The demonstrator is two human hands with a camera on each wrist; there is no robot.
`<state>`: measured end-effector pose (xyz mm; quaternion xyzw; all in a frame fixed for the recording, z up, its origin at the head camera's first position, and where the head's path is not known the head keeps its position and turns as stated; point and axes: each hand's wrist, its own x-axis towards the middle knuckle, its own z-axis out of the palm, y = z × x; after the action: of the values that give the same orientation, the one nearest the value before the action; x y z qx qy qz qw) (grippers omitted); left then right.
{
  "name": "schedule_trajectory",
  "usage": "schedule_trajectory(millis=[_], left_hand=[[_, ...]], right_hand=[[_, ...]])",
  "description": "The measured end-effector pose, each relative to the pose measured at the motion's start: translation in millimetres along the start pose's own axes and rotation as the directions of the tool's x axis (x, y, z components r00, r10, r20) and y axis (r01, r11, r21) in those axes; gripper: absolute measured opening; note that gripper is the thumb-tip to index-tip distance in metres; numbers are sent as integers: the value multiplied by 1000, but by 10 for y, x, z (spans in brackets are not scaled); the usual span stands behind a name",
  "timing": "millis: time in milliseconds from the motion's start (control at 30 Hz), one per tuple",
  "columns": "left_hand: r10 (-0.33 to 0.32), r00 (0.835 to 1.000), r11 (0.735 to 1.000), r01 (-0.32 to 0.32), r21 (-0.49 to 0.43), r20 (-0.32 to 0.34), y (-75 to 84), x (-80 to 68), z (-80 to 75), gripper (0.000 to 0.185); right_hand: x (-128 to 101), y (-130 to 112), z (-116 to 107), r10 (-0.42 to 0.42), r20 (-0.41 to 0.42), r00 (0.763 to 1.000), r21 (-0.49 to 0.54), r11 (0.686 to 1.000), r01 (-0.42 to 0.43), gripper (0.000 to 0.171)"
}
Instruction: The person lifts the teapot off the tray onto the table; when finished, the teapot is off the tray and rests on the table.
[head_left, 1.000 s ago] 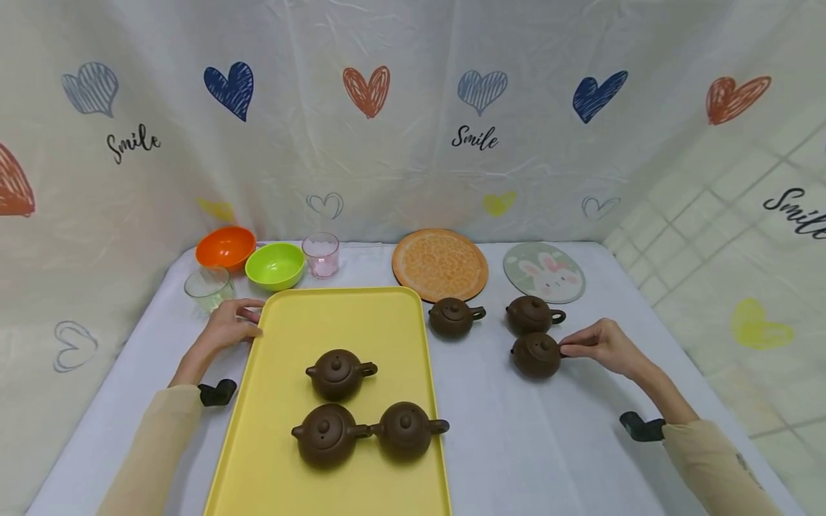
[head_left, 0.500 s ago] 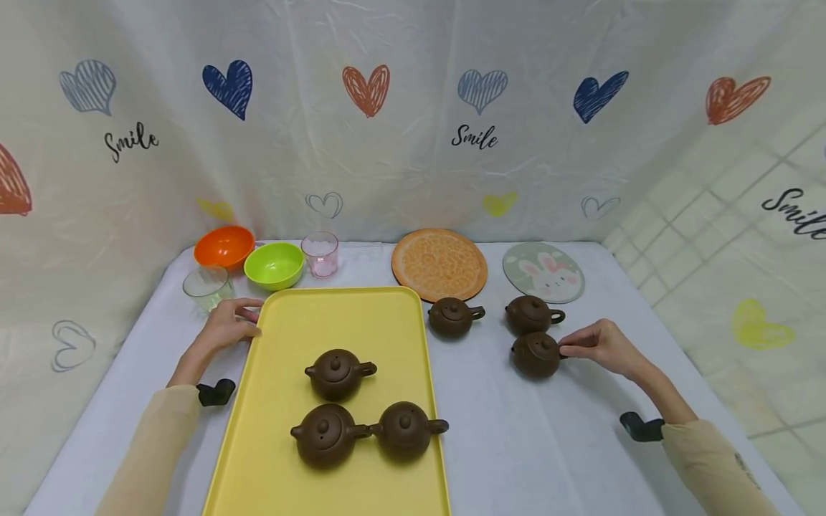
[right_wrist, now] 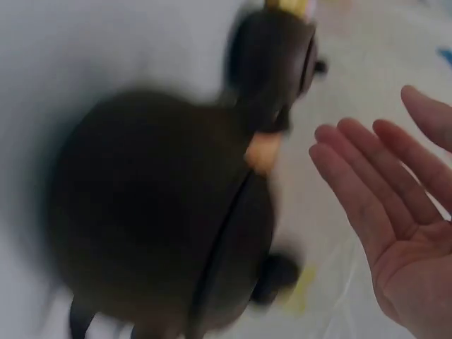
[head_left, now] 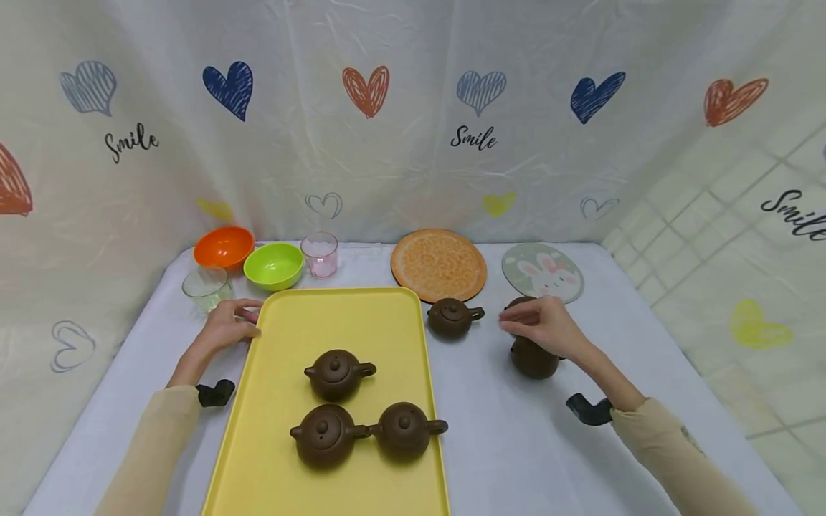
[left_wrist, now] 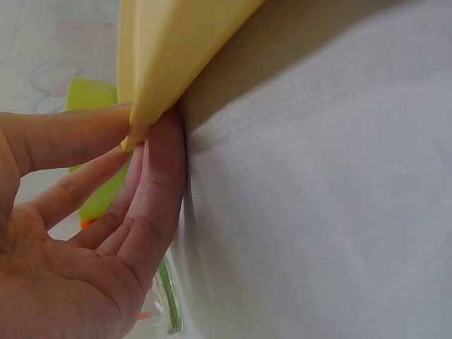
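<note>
My left hand [head_left: 227, 326] pinches the left rim of a yellow tray [head_left: 361, 322] near its far corner. The left wrist view shows the thumb over the rim [left_wrist: 169, 78] and fingers beneath it. Over two dark brown teapots on the white cloth hovers my right hand [head_left: 548, 328], fingers extended and holding nothing. It partly covers the nearer teapot [head_left: 533, 362] and most of the one behind. In the right wrist view a blurred teapot [right_wrist: 155, 212] looms beside the open palm [right_wrist: 417, 247]. Another teapot [head_left: 449, 318] stands just right of the tray.
On the tray sit three brown teapots, one [head_left: 405, 430] with its handle over the right rim. Behind are an orange bowl [head_left: 224, 247], a green bowl [head_left: 274, 266], a clear glass [head_left: 208, 287], a pink glass [head_left: 320, 254], a round tan mat [head_left: 439, 265] and a bunny mat [head_left: 538, 269].
My right hand has let go of the nearer teapot's handle and moved left and away from me, over the two teapots. The left hand, tray and teapots keep their places.
</note>
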<state>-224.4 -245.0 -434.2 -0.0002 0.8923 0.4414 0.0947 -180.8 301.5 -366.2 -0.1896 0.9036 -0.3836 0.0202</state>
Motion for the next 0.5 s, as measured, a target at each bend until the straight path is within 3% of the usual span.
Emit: schedule_trajectory(millis=[200, 500], left_hand=[[-23, 1000, 1000, 23, 4, 6, -24, 1, 15, 60], [3, 1000, 1000, -3, 22, -7, -54, 19, 10, 59]], right_hand=[[298, -394, 475, -120, 91, 989, 33, 993, 117, 22], [589, -821, 1170, -212, 298, 931, 46, 977, 208, 25]])
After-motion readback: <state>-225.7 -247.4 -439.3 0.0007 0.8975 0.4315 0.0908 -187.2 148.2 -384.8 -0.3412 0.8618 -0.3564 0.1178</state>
